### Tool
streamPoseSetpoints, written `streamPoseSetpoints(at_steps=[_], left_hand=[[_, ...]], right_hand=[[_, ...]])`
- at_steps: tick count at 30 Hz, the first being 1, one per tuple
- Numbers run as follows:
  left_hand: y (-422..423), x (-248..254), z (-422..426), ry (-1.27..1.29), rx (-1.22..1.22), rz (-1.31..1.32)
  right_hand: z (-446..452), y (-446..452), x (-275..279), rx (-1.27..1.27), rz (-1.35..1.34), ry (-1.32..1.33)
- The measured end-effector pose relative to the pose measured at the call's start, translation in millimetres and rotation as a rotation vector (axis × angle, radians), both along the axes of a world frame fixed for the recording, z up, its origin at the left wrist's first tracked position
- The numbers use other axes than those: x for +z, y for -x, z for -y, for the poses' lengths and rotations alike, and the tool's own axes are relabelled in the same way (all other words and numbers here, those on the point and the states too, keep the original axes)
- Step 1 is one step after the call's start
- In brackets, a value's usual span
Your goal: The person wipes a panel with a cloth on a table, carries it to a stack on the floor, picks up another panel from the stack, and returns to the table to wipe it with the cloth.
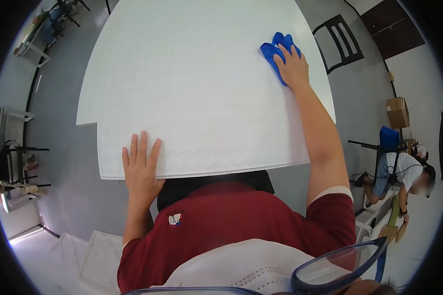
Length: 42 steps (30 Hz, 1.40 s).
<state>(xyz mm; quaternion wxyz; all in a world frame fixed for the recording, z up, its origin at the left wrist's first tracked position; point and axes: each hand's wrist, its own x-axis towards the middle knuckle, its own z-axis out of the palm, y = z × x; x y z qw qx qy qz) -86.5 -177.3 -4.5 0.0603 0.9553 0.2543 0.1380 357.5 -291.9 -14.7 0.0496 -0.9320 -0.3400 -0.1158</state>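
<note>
A large white table (197, 88) spreads out in front of me. Near its left front edge, my left hand (142, 164) lies flat with the fingers spread and nothing in it. Farther off, at the table's right side, my right hand (294, 69) presses on a crumpled blue cloth (270, 55). The fingers rest over the cloth's right part, and its folds stick out to the left and beyond the fingertips. My right arm is stretched out along the table's right edge.
A black slatted chair (338, 43) stands beyond the table's right edge. To the far right are a cardboard box (397, 112) and a seated person (398, 172) bent over a piece of work. More furniture (22, 152) lines the left wall.
</note>
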Motion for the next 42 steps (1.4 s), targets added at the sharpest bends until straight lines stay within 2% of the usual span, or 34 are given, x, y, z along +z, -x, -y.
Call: streamPoseSetpoints(at_steps=[8,11,13,15,18,21,24,36,39,40,42], left_hand=[[3,2,1,0.007,-0.005,0.019],[5,5,1,0.026,-0.014,0.026],[6,6,1,0.040,-0.015,0.022],[6,3,0,0.045,-0.015,0.019],[7,7,0,0.084,-0.011,-0.015],[7,7,-3,0.089,-0.013,-0.013],[6,6,-4,0.098,-0.009,-0.017],[7,6,-2,0.095,-0.021,-0.009],[11,20,-4,0.155,-0.089,-0.075],[12,25,-4,0.189,-0.123,-0.106],[12,31,-6,0.268,-0.139,-0.096]], right_hand=[[-3,-3,-1,0.078,0.018,-0.071],[-16,18,2,0.359,0.008,-0.304],[-36,64,16,0.478,-0.023,-0.414],[-54,103,28,0.479,-0.209,-0.490],[-69,136,39,0.489,-0.403,-0.423],[-78,140,27,0.565,-0.277,-0.163],[-82,140,18,0.513,0.013,0.066],[-90,134,7,0.540,-0.129,-0.020],[-94,157,10,0.422,-0.373,-0.222],[-94,170,23,0.409,-0.551,-0.267],[-93,188,24,0.473,-0.944,-0.556]])
